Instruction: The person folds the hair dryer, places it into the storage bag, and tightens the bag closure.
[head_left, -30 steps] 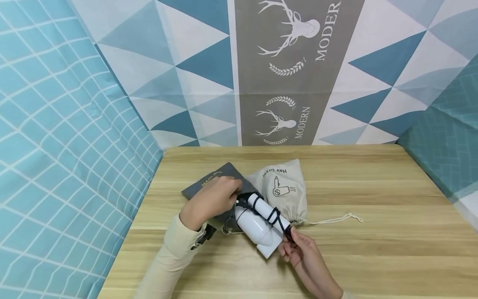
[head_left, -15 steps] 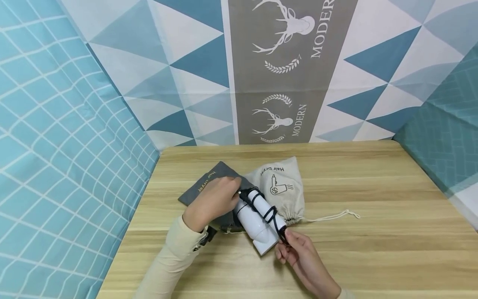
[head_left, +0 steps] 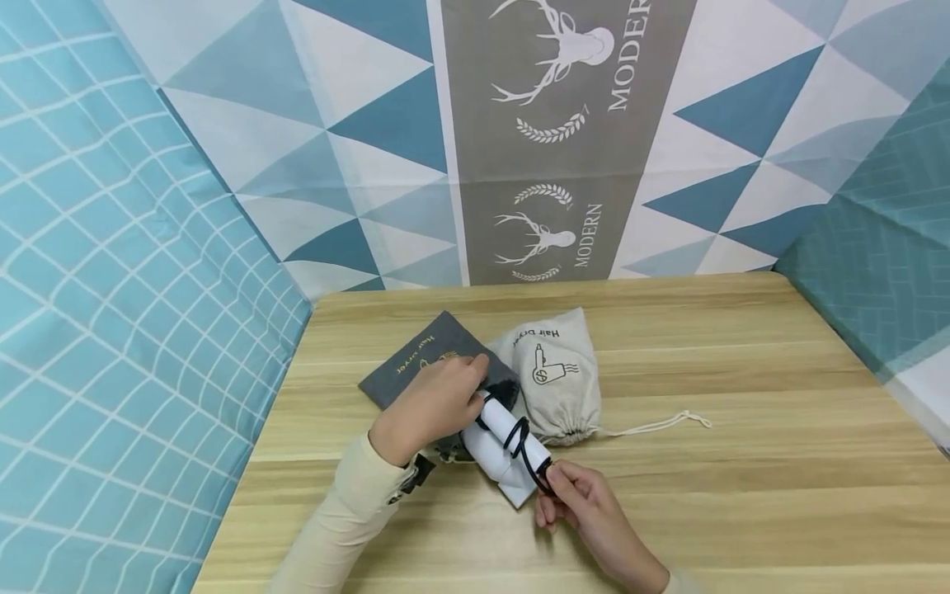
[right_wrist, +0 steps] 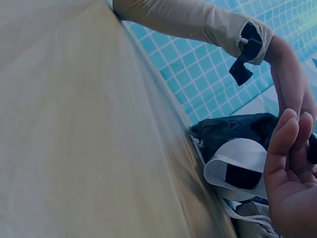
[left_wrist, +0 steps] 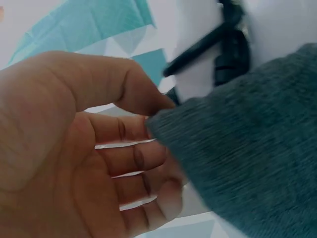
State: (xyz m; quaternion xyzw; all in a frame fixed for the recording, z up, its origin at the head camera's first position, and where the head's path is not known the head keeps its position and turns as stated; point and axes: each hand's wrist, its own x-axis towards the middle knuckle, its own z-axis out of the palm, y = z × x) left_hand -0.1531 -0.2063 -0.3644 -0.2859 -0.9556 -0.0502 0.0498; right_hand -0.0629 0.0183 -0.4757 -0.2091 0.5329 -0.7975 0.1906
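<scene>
A white hair dryer (head_left: 481, 452) with a folded handle and a black cord (head_left: 519, 433) wound round it lies partly inside a dark grey drawstring bag (head_left: 404, 371). My left hand (head_left: 430, 404) is at the bag's mouth, over the handle's far end. In the left wrist view, thumb and forefinger pinch the edge of the grey cloth (left_wrist: 247, 148), and the other fingers curl loosely behind it. My right hand (head_left: 590, 507) pinches the near end of the handle where the cord comes out. The dryer's white nozzle (right_wrist: 247, 151) points outward in the right wrist view.
A beige drawstring bag (head_left: 557, 379) printed "Hair Dryer" lies right behind the dryer, its cord (head_left: 653, 427) stretched to the right. Wooden tabletop (head_left: 742, 462) surrounds the things. Patterned cloth walls (head_left: 401, 124) stand at the back and both sides.
My left hand has moved slightly right over the handle's far end, covering more of it. The handle's near end has shifted left toward the dryer's body, with my right hand following. The head view has shifted.
</scene>
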